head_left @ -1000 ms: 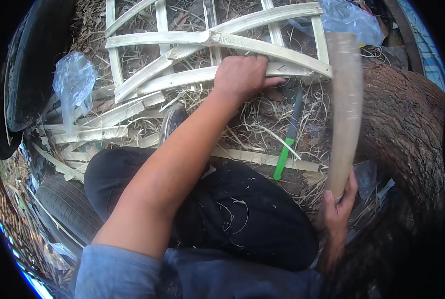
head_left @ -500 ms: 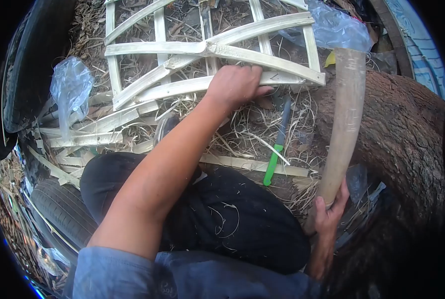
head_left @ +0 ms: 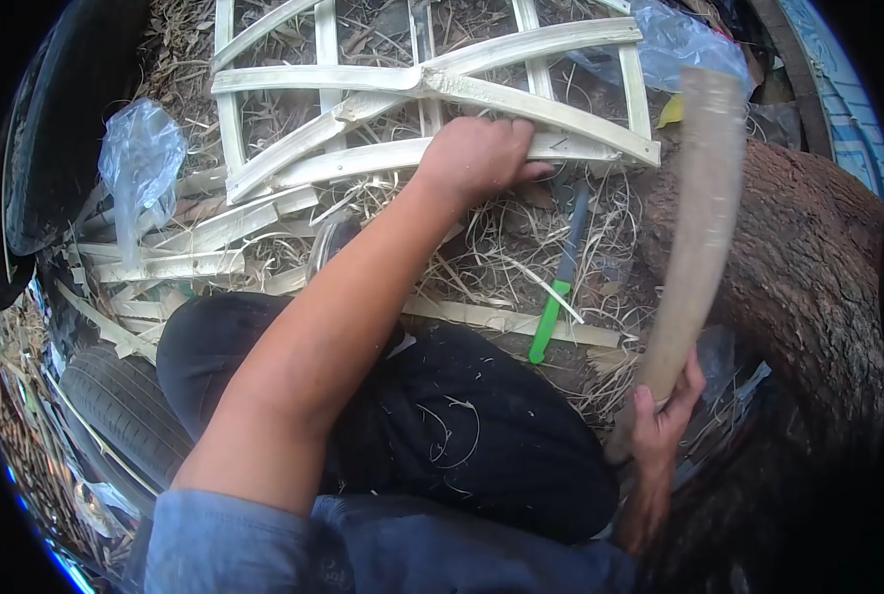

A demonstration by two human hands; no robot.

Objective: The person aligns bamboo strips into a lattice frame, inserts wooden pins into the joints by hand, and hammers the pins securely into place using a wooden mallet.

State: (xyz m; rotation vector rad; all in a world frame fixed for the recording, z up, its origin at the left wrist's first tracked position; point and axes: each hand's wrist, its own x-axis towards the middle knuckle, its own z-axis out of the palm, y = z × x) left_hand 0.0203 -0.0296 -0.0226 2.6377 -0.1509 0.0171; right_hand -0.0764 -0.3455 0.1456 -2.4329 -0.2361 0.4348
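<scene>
Lattice frame of pale wooden strips [head_left: 541, 111] on ground [head_left: 372, 54] up front, L hand [head_left: 476, 158] gripping its near strip; R hand [head_left: 668, 406] clasped rd thick wooden stick [head_left: 704, 218] nr lower end, rough-barked trunk [head_left: 803, 238] alongside; green-handled knife [head_left: 561, 289] on shavings [head_left: 501, 238] btwn hands

The lattice frame [head_left: 425, 81] shows creamy white, and the curved stick [head_left: 704, 218] greyish tan with paler flecks. Near me, a bright green knife handle [head_left: 550, 324] meets a blue-grey blade [head_left: 573, 238]. I see black trousers [head_left: 491, 421], a dusty blue sleeve [head_left: 234, 530], reddish-brown furrowed bark [head_left: 798, 247] and a dark grey, groove-patterned tyre [head_left: 120, 406].
</scene>
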